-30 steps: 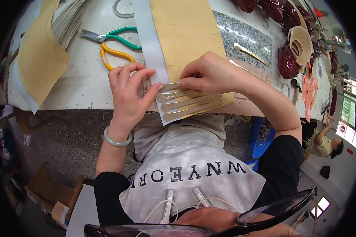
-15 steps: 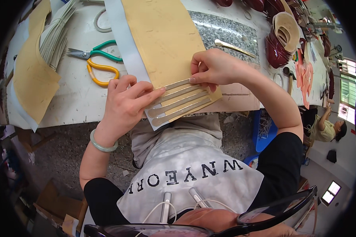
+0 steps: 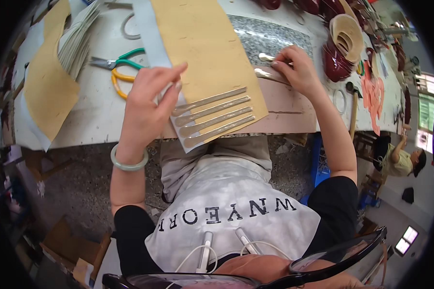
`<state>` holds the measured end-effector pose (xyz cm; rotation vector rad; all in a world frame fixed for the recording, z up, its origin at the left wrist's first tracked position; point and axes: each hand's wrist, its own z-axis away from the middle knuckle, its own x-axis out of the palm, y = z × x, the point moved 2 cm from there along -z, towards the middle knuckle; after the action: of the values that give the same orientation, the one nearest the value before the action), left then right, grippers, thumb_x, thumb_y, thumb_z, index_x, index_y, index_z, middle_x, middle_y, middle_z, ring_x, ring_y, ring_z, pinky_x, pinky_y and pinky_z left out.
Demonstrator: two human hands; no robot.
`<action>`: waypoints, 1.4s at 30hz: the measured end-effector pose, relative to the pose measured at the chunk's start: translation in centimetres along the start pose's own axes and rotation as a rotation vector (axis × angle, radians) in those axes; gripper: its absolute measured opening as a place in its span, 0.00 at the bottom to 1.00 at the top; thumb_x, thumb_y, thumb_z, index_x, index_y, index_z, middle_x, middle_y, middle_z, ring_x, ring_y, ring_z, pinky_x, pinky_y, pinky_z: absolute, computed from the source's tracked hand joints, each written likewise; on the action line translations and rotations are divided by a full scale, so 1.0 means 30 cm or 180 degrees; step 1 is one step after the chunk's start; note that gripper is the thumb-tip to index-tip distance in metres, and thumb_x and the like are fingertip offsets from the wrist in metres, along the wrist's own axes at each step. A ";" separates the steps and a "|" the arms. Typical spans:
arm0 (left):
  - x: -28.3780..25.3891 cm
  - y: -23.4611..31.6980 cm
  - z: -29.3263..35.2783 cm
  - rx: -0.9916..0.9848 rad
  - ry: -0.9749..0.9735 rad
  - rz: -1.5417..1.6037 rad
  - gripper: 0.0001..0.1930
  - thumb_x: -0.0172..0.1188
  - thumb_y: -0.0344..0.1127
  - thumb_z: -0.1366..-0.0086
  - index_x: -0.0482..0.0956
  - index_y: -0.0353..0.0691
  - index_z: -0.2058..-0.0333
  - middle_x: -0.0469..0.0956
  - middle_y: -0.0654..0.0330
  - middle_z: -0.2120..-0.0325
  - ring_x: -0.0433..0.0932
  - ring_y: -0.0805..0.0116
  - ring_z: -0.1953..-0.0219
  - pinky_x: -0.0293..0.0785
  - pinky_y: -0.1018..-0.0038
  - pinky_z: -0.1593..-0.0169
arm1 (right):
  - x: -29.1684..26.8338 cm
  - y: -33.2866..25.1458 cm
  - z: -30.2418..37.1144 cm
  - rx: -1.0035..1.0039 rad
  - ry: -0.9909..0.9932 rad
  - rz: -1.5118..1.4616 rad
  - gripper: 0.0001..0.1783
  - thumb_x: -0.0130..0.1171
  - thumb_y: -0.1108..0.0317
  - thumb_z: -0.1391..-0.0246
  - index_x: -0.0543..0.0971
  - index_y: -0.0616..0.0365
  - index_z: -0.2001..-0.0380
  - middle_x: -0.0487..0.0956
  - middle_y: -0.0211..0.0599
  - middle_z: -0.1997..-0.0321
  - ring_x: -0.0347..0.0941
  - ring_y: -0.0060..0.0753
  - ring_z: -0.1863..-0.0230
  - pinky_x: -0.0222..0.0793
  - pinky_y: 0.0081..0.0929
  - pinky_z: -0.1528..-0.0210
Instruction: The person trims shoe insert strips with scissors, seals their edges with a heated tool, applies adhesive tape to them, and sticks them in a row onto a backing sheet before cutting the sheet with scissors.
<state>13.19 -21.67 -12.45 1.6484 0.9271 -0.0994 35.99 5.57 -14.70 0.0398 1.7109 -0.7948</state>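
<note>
Over the left edge of the tan sheet (image 3: pixel 207 53) is my left hand (image 3: pixel 147 101), its index finger stretched out, with nothing visible in it. Several flat metallic strips (image 3: pixel 217 116) with rounded left ends lie side by side on the sheet's near end. My right hand (image 3: pixel 296 70) has moved onto the grey speckled slab (image 3: pixel 275 41), thumb and fingers closed around another metallic strip (image 3: pixel 265 57). That strip's rounded end shows left of the fingers; the rest is partly hidden by the hand.
Scissors with green and yellow handles (image 3: pixel 118 65) lie left of the sheet, near a bundle of pale strips (image 3: pixel 77 45) and another tan piece (image 3: pixel 46 96). Dark red shaped pieces (image 3: pixel 337 62) and a hammer (image 3: pixel 354 103) are at right. A person (image 3: pixel 402 161) sits far right.
My right hand has left the strips on the sheet and moved right to the strip on the slab. My left hand has lifted off the strips and shifted up and left.
</note>
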 end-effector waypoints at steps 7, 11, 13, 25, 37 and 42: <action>0.050 0.018 0.059 -0.0882 0.0467 0.1272 0.14 0.60 0.27 0.33 0.81 0.36 0.49 0.78 0.67 0.65 0.72 0.82 0.67 0.69 0.83 0.63 | 0.008 -0.066 -0.001 -0.0846 0.0748 0.0655 0.04 0.62 0.73 0.46 0.80 0.57 0.65 0.79 0.37 0.63 0.74 0.45 0.60 0.68 0.39 0.56; 0.130 0.081 0.126 -0.1369 -0.0020 0.2006 0.13 0.60 0.28 0.31 0.80 0.33 0.50 0.80 0.65 0.64 0.75 0.82 0.64 0.75 0.83 0.60 | 0.038 -0.347 0.058 -0.0990 0.0170 -0.1228 0.08 0.60 0.79 0.47 0.77 0.58 0.63 0.78 0.41 0.62 0.75 0.48 0.59 0.71 0.36 0.57; 0.140 0.102 0.156 -0.1554 -0.0177 0.2461 0.12 0.60 0.28 0.31 0.80 0.31 0.50 0.81 0.64 0.63 0.76 0.81 0.63 0.76 0.83 0.59 | 0.041 -0.448 0.098 -0.1075 -0.0190 -0.1334 0.11 0.60 0.80 0.48 0.78 0.59 0.60 0.78 0.41 0.63 0.77 0.46 0.61 0.73 0.36 0.61; 0.162 0.118 0.206 -0.1631 -0.0433 0.1949 0.05 0.62 0.26 0.36 0.84 0.30 0.65 0.82 0.64 0.74 0.74 0.84 0.75 0.71 0.82 0.72 | 0.025 -0.519 0.106 -0.2368 -0.0728 0.0175 0.16 0.69 0.71 0.60 0.81 0.56 0.63 0.79 0.28 0.66 0.73 0.33 0.64 0.66 0.33 0.65; -0.045 0.049 0.296 -0.2182 0.0090 0.2824 0.02 0.62 0.21 0.41 0.83 0.30 0.70 0.80 0.64 0.78 0.73 0.83 0.75 0.70 0.84 0.71 | -0.141 -0.138 0.369 0.0763 -0.1444 -0.0048 0.04 0.63 0.72 0.59 0.83 0.61 0.77 0.78 0.40 0.80 0.74 0.41 0.78 0.69 0.33 0.72; 0.022 0.083 0.275 -0.2295 -0.0216 0.2788 0.03 0.63 0.24 0.37 0.82 0.30 0.68 0.80 0.64 0.76 0.74 0.83 0.74 0.70 0.84 0.71 | -0.193 -0.403 0.237 -0.0413 0.0100 0.0241 0.13 0.74 0.65 0.60 0.80 0.59 0.74 0.80 0.39 0.68 0.76 0.44 0.70 0.72 0.39 0.65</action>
<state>18.51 -28.42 -13.42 1.2160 0.0819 0.6944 38.69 -5.24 -4.38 0.0283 1.7768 -0.6292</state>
